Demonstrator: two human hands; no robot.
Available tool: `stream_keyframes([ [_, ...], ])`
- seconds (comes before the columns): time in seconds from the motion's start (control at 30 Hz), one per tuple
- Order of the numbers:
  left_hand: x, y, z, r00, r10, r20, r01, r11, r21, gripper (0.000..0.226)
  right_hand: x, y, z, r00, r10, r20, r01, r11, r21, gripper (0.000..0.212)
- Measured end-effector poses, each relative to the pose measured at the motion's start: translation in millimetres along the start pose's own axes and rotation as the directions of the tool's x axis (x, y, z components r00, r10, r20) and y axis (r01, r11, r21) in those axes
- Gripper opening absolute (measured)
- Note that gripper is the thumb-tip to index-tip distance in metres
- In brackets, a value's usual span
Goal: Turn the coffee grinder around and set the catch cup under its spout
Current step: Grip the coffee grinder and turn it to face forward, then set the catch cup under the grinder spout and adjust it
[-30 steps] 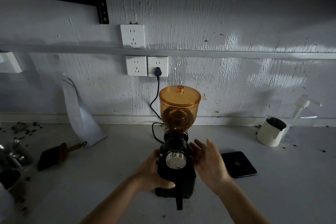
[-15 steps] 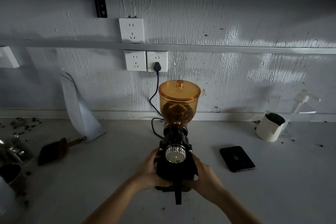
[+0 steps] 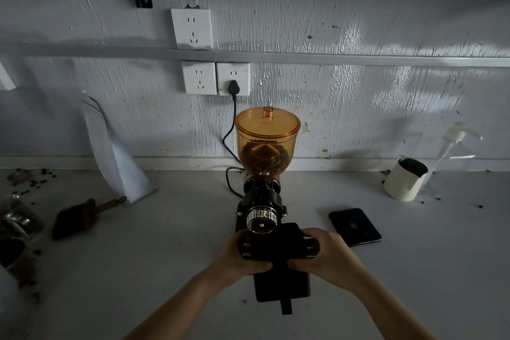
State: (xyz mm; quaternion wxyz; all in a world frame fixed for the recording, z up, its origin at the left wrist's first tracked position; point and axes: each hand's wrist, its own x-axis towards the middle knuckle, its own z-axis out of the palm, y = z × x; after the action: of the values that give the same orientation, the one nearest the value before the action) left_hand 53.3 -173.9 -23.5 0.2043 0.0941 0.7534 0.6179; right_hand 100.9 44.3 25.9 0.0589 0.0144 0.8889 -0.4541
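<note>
The black coffee grinder point(image 3: 276, 248) stands on the grey counter point(image 3: 165, 257) in front of me. Its amber hopper point(image 3: 266, 143) is part full of beans, and a chrome dial point(image 3: 261, 219) faces me. My left hand point(image 3: 242, 257) grips the lower body from the left. My right hand point(image 3: 323, 254) grips it from the right. A black tab juts from the base toward me. A white cup with a dark inside point(image 3: 405, 181) stands far right near the wall, apart from the grinder. I cannot see the spout.
The grinder's black cord point(image 3: 230, 143) runs up to a wall socket behind it. A flat black pad point(image 3: 354, 226) lies right of the grinder, and a pump bottle point(image 3: 455, 152) stands behind the white cup. On the left are a brush point(image 3: 77, 218), a white bag point(image 3: 116, 157), metal cups point(image 3: 16, 218) and scattered beans.
My right hand, open beside the grinder a second ago, has closed on its lower body. My left hand has kept its grip. The grinder's base now shows more toward me.
</note>
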Motion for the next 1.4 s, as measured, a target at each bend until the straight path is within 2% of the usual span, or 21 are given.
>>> stream_keyframes([
  [0.4,27,-11,52,0.999,0.029,0.03,-0.027,0.997,-0.078,0.084,-13,36,-36,0.996,0.059,-0.069,-0.059,0.998,-0.003,0.057],
  [0.53,40,-18,63,0.99,0.08,0.118,-0.079,0.997,-0.014,0.101,-12,56,-37,0.989,0.089,-0.121,-0.091,0.996,-0.013,0.064],
  [0.63,49,-20,69,0.977,0.119,0.174,-0.128,0.991,0.038,0.096,-10,74,-32,0.983,0.118,-0.141,-0.121,0.993,-0.012,0.071],
  [0.77,55,-17,75,0.978,0.153,0.143,-0.166,0.982,0.085,0.099,-7,87,-30,0.979,0.134,-0.152,-0.138,0.99,-0.015,0.076],
  [0.83,57,-15,75,0.975,0.179,0.129,-0.195,0.973,0.123,0.099,-5,91,-33,0.986,0.127,-0.112,-0.133,0.99,-0.053,0.076],
  [0.9,56,-10,73,0.973,0.193,0.128,-0.212,0.964,0.16,0.096,1,99,-43,0.996,0.091,-0.023,-0.092,0.994,-0.063,0.064],
  [0.97,56,-6,70,0.97,0.199,0.137,-0.222,0.958,0.179,0.094,12,100,-54,0.994,0.099,0.053,-0.092,0.989,-0.114,0.03],
  [1.0,55,-4,68,0.971,0.195,0.142,-0.219,0.958,0.184,0.094,17,99,-59,0.984,0.168,0.058,-0.165,0.985,-0.046,0.022],
  [1.03,55,-2,68,0.971,0.191,0.146,-0.217,0.957,0.192,0.094,24,104,-64,0.978,0.201,0.06,-0.198,0.979,-0.058,0.024],
  [1.1,54,0,67,0.97,0.19,0.149,-0.22,0.951,0.215,0.095,34,116,-73,0.968,0.248,-0.045,-0.251,0.965,-0.077,0.039],
  [1.13,54,1,67,0.97,0.19,0.15,-0.221,0.948,0.227,0.094,41,119,-76,0.959,0.269,-0.09,-0.272,0.962,-0.026,0.045],
  [1.17,54,1,67,0.97,0.189,0.153,-0.222,0.946,0.235,0.094,45,119,-78,0.953,0.281,-0.109,-0.287,0.957,-0.044,0.048],
  [1.2,54,1,67,0.97,0.187,0.158,-0.222,0.945,0.241,0.094,50,121,-79,0.96,0.26,-0.1,-0.274,0.947,-0.169,0.053],
  [1.27,54,1,66,0.967,0.188,0.171,-0.227,0.943,0.244,0.093,60,127,-77,0.97,0.225,-0.093,-0.242,0.848,-0.472,0.064],
  [1.3,54,2,65,0.966,0.19,0.178,-0.23,0.941,0.247,0.093,62,129,-74,0.971,0.222,-0.094,-0.236,0.804,-0.546,0.068],
  [1.4,54,2,65,0.962,0.2,0.187,-0.245,0.936,0.255,0.094,63,136,-57,0.957,0.254,-0.141,-0.288,0.762,-0.581,0.079],
])
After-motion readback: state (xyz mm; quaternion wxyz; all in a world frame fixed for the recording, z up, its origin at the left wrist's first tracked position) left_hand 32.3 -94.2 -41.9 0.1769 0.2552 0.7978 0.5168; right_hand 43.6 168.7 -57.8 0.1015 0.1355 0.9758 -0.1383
